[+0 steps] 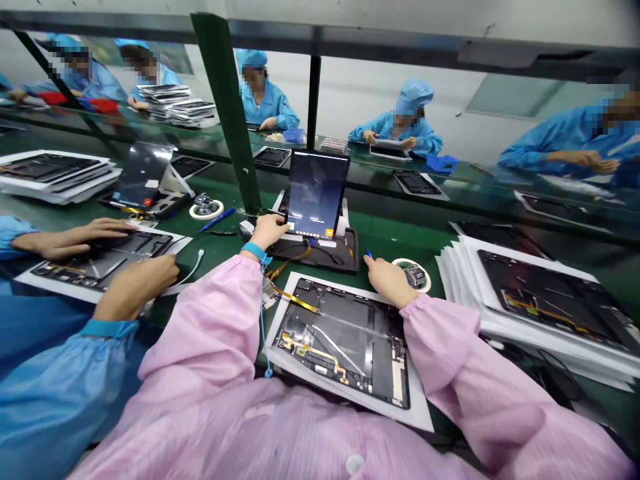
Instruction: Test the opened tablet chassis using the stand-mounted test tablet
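Observation:
A lit tablet screen stands tilted upright on a dark stand in front of me. My left hand is closed at its lower left edge, fingertips against the glass. An orange flex cable runs from the screen area to an opened tablet housing, which lies on a white sheet with its inner parts showing. Beyond the housing's upper right corner, my right hand is closed with a blue pen-like tool poking out past the fingers; most of it is hidden. A blue wrist strap circles my left wrist.
Right of me rises a stack of tablet housings between white sheets. A white ring with a metal piece sits by my right hand. At left, a co-worker's hands rest on another housing. A green post and a shelf divide the bench.

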`<action>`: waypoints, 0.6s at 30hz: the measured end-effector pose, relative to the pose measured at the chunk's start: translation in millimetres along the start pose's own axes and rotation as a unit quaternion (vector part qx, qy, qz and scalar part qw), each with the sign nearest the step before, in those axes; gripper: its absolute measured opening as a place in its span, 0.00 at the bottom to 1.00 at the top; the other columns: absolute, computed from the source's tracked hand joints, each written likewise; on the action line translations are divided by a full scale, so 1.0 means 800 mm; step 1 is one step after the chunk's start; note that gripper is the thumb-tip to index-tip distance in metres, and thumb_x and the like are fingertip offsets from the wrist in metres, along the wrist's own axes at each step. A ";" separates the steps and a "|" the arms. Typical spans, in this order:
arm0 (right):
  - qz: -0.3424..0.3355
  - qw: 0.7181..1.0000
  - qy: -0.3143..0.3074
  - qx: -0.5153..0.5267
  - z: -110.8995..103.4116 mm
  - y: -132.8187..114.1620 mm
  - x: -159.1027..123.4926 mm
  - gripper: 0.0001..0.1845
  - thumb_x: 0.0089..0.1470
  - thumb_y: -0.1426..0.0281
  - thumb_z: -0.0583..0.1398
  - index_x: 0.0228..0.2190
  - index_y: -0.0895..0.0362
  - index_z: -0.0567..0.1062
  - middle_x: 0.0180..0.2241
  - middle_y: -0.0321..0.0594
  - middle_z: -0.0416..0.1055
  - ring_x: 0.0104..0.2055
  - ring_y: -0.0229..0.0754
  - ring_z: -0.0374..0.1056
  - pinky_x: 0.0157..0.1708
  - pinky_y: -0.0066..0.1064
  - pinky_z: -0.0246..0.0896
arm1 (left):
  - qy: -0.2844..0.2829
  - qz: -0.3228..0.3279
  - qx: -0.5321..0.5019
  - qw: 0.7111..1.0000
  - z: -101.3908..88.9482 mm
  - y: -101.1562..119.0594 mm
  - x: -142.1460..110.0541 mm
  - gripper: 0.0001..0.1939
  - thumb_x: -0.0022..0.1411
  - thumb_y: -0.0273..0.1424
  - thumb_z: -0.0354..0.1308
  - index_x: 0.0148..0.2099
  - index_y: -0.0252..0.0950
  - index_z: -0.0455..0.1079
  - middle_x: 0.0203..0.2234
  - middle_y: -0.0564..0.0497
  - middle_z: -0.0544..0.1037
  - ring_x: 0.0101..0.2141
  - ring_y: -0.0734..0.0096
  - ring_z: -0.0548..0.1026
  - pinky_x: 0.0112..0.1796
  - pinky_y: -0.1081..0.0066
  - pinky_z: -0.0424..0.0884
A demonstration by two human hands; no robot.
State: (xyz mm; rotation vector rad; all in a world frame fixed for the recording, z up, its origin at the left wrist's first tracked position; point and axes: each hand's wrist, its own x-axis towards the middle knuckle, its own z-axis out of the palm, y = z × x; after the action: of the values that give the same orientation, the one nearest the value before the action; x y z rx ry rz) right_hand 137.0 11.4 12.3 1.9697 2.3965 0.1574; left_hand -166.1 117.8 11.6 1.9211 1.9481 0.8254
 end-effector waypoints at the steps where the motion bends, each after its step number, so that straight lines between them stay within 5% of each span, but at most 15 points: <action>1: -0.004 1.000 0.006 0.008 -0.008 0.002 -0.003 0.17 0.58 0.78 0.51 0.47 0.61 0.72 0.35 0.51 0.73 0.34 0.48 0.72 0.31 0.31 0.62 | -0.002 0.001 0.001 1.000 0.003 -0.001 0.000 0.17 0.53 0.36 0.58 0.43 0.32 0.76 0.43 0.44 0.79 0.47 0.57 0.73 0.53 0.66 0.62; 4: -0.001 0.989 0.067 0.132 -0.045 0.013 -0.026 0.17 0.60 0.72 0.49 0.46 0.56 0.73 0.35 0.43 0.73 0.34 0.43 0.70 0.29 0.29 0.61 | -0.007 0.001 0.005 1.000 0.007 -0.004 0.002 0.18 0.54 0.39 0.58 0.42 0.33 0.76 0.41 0.44 0.79 0.45 0.57 0.73 0.52 0.65 0.63; 8: 0.024 0.869 0.147 0.471 -0.090 0.029 -0.066 0.15 0.59 0.68 0.48 0.40 0.56 0.73 0.25 0.36 0.68 0.23 0.38 0.63 0.21 0.27 0.55 | -0.007 0.000 0.019 1.000 0.010 -0.007 0.003 0.19 0.54 0.41 0.58 0.43 0.33 0.75 0.41 0.44 0.78 0.46 0.58 0.71 0.51 0.65 0.64; 10: 0.024 0.847 0.159 0.506 -0.094 0.033 -0.076 0.13 0.57 0.68 0.51 0.38 0.55 0.73 0.27 0.36 0.69 0.26 0.39 0.65 0.24 0.27 0.58 | 0.001 -0.002 0.033 0.999 0.012 -0.006 0.004 0.20 0.54 0.42 0.58 0.43 0.33 0.74 0.41 0.43 0.78 0.47 0.57 0.70 0.51 0.64 0.64; 13: -0.001 0.879 0.141 0.455 -0.075 0.032 -0.072 0.10 0.56 0.68 0.52 0.37 0.54 0.72 0.30 0.36 0.71 0.32 0.41 0.67 0.32 0.30 0.60 | 0.009 -0.008 0.044 0.999 0.014 -0.003 0.004 0.19 0.53 0.42 0.59 0.41 0.34 0.74 0.40 0.43 0.77 0.46 0.57 0.70 0.50 0.64 0.64; 18: -0.022 0.963 0.083 0.255 -0.026 0.024 -0.043 0.10 0.58 0.71 0.51 0.39 0.56 0.71 0.28 0.36 0.70 0.30 0.40 0.66 0.31 0.29 0.57 | 0.015 -0.004 0.032 0.999 0.015 -0.002 0.001 0.15 0.54 0.39 0.59 0.40 0.35 0.73 0.41 0.44 0.77 0.46 0.59 0.69 0.50 0.66 0.63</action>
State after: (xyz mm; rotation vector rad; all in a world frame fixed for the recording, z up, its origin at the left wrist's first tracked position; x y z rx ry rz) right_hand 160.3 -20.2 33.9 2.1615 2.8050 -0.3477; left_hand -160.7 121.4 1.4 1.9451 2.0218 0.8037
